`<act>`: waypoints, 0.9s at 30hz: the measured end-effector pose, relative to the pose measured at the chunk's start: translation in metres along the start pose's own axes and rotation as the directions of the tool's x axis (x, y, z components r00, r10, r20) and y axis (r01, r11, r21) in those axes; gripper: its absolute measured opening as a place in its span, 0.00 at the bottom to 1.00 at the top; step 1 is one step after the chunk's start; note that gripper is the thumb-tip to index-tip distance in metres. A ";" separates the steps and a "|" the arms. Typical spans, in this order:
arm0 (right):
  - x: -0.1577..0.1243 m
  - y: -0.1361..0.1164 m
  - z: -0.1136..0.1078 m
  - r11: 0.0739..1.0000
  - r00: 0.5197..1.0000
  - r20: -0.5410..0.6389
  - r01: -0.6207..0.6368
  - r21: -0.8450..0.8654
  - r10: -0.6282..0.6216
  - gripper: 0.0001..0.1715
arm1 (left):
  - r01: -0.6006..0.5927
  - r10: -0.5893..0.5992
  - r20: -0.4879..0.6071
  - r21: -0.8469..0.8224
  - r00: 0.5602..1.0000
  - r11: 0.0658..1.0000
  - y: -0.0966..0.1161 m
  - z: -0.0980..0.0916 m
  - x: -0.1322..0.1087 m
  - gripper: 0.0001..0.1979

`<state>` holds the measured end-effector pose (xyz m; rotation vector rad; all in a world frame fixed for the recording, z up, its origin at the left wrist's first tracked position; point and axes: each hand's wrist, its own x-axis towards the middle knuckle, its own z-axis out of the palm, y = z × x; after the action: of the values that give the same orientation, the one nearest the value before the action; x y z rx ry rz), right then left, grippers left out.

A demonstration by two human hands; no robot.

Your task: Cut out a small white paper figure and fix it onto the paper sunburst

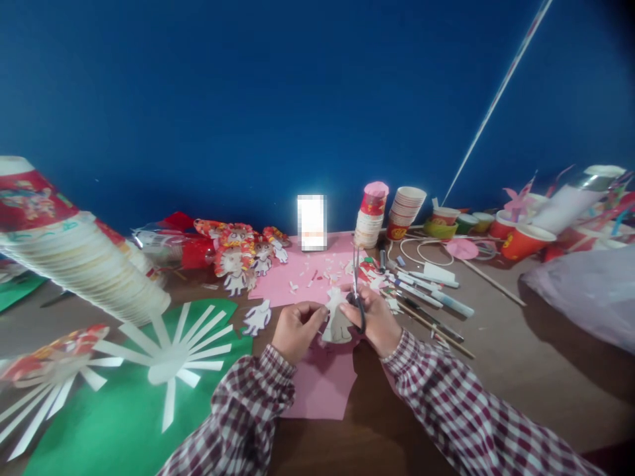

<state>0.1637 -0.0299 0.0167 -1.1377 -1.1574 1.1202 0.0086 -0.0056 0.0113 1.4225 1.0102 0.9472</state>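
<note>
Between my hands is a pale paper cutout (338, 324) shaped like a small figure. My left hand (298, 328) pinches its left edge between thumb and fingertips. A pair of scissors (360, 311) with dark handles is in my right hand (378, 319), blades pointing up and away. The right fingers also lie close to the cutout's right edge; whether they touch it I cannot tell. Beneath the hands spreads pink paper (322, 390). Another white figure cutout (257, 317) lies just left of my left hand.
White paper scraps (317, 274) litter the pink sheet. Leaning stacks of paper cups (89, 258) stand left, more cups (407, 208) behind. Markers (421, 291) lie at right, near a plastic bag (585, 291). Green paper (114, 423) carries a cut-open cup (169, 363). A blue wall (248, 99) rises behind.
</note>
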 end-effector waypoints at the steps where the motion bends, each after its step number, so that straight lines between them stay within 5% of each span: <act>1: 0.000 0.000 0.000 0.998 0.999 -0.017 0.031 -0.055 -0.032 0.20 | 0.020 -0.020 0.011 -0.008 1.000 1.000 0.000 0.000 0.000 0.14; 6: -0.003 0.001 0.002 0.979 0.994 -0.003 0.108 -0.173 -0.110 0.21 | 0.070 -0.069 0.033 -0.035 0.997 0.997 -0.003 0.001 -0.001 0.15; 16: 0.000 0.003 0.002 1.000 1.000 -0.015 -0.006 -0.028 0.005 0.20 | 0.016 -0.016 0.078 -0.005 0.997 1.000 -0.001 0.000 -0.002 0.14; 21: -0.001 0.002 0.002 0.996 0.997 -0.070 0.037 -0.080 -0.043 0.21 | 0.106 -0.103 0.045 -0.066 0.994 0.992 0.001 0.002 -0.002 0.15; 27: -0.003 0.005 0.003 0.984 0.995 -0.024 0.092 -0.150 -0.096 0.22 | 0.066 -0.066 -0.002 0.015 0.998 0.998 -0.004 0.001 0.000 0.12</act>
<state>0.1602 -0.0323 0.0117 -1.1977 -1.2745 0.9534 0.0093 -0.0061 0.0074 1.3923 1.0612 0.8948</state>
